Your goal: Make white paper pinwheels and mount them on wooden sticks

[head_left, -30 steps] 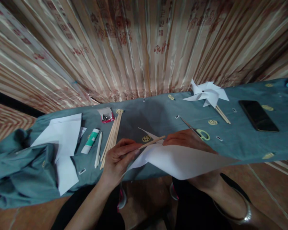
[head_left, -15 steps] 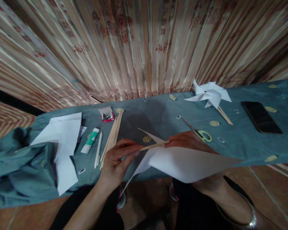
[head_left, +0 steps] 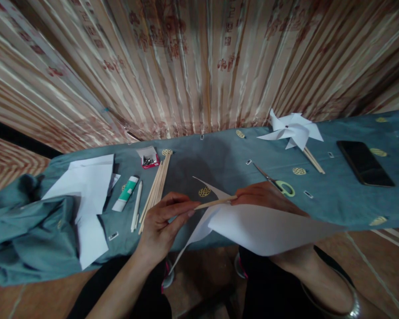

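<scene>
My left hand [head_left: 162, 223] pinches one end of a thin wooden stick [head_left: 215, 203] between thumb and fingers. The stick lies across the back of a white paper pinwheel [head_left: 252, 226], whose pointed blades spread to both sides. My right hand [head_left: 266, 195] grips the pinwheel near its centre, where the stick's other end meets it. A large blade covers part of that hand, so some of its fingers are hidden. Just beyond it lie scissors [head_left: 284, 188] with pale green handles.
On the cloth-covered table [head_left: 219, 159] lie wooden sticks [head_left: 157, 190], a box of metal pins [head_left: 149, 159], a glue stick [head_left: 125, 194], a white pen [head_left: 137, 206] and white paper sheets [head_left: 91, 190]. Finished-looking pinwheels [head_left: 297, 130] and a phone [head_left: 365, 163] are at right. A curtain [head_left: 193, 66] hangs behind.
The view has shifted very slightly. Both hands keep the same hold on the stick and the pinwheel.
</scene>
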Tool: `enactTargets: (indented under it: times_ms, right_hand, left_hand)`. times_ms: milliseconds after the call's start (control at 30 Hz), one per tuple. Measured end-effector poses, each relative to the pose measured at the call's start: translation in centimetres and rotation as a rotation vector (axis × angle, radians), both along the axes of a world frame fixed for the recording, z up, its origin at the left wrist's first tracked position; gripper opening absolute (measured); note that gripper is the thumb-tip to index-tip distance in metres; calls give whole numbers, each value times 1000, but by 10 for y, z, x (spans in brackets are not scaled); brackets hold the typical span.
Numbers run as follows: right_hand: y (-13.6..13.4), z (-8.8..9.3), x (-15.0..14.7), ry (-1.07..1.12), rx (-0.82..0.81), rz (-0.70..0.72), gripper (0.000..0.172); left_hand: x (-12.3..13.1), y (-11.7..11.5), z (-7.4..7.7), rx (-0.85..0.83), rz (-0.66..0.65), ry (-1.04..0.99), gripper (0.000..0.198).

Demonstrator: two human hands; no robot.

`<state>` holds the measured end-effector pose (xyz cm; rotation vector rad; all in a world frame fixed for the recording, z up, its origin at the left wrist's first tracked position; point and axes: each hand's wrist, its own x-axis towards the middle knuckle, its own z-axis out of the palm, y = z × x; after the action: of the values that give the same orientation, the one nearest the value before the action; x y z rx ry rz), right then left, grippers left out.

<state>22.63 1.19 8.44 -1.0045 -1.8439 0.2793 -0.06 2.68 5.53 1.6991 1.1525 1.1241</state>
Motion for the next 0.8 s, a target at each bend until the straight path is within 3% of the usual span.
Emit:
enactTargets:
  times_ms: [200,433,800]
  right_hand:
    - [-1,-11,0,82,-86,-9,16]
    - [0,-23,0,301,-456,-71,9]
    - [14,-24,-5,541,-656,-102,14]
  left_hand:
    - [-5,-2,-8,66,-41,44,18]
    - [2,-5,3,110,-54,72,20]
    - [3,-3,-4,142,-29,128,24]
